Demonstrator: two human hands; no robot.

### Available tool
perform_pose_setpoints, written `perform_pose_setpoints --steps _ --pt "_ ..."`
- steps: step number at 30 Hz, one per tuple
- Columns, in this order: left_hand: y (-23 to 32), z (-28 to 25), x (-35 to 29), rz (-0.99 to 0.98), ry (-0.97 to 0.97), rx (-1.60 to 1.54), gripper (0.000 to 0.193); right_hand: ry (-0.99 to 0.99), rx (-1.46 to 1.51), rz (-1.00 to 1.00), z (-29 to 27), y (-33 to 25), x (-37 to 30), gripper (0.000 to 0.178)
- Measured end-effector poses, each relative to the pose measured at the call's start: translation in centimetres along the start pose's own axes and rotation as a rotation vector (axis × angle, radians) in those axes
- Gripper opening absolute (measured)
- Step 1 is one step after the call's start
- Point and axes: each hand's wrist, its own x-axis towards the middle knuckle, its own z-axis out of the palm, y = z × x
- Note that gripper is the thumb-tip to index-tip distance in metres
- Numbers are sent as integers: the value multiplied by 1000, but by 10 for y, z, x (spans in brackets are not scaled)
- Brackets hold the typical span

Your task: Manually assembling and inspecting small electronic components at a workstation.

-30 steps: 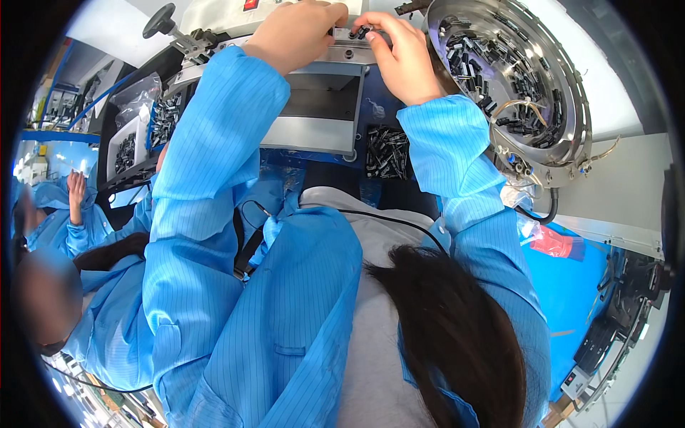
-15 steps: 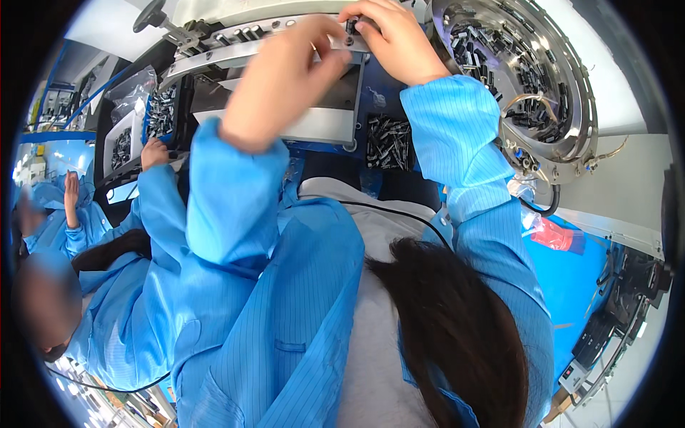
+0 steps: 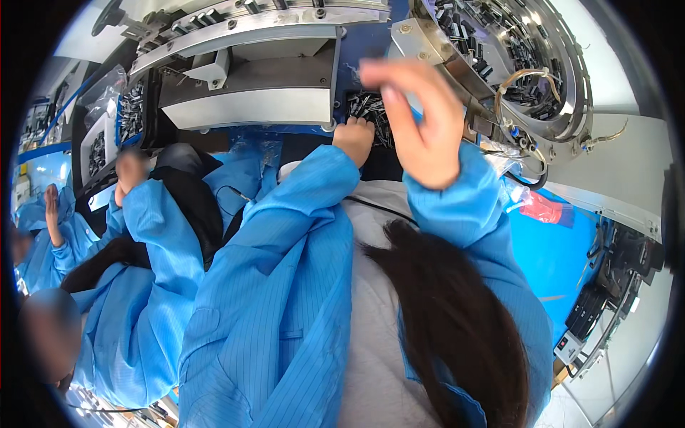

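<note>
Small black cylindrical components (image 3: 367,105) lie piled just right of a pale-fronted metal machine (image 3: 250,108). The left hand (image 3: 354,140) is at the pile's near left edge; its fingertips are hidden, so its hold cannot be told. Blurred, the right hand (image 3: 427,125) is beside the pile's right, thumb and curved fingers parted, nothing visible between.

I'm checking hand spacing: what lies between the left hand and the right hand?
In the head view, small dark parts show between the left hand and the right hand.
</note>
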Motion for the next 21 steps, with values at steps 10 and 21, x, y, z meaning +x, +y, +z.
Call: perform_pose_setpoints --steps 10,21 --pt "7 0 21 -278 10 0 24 -186 -392 496 46 110 -173 11" --pt "22 -6 19 -310 83 196 17 -456 -1039 318 62 135 -170 9"
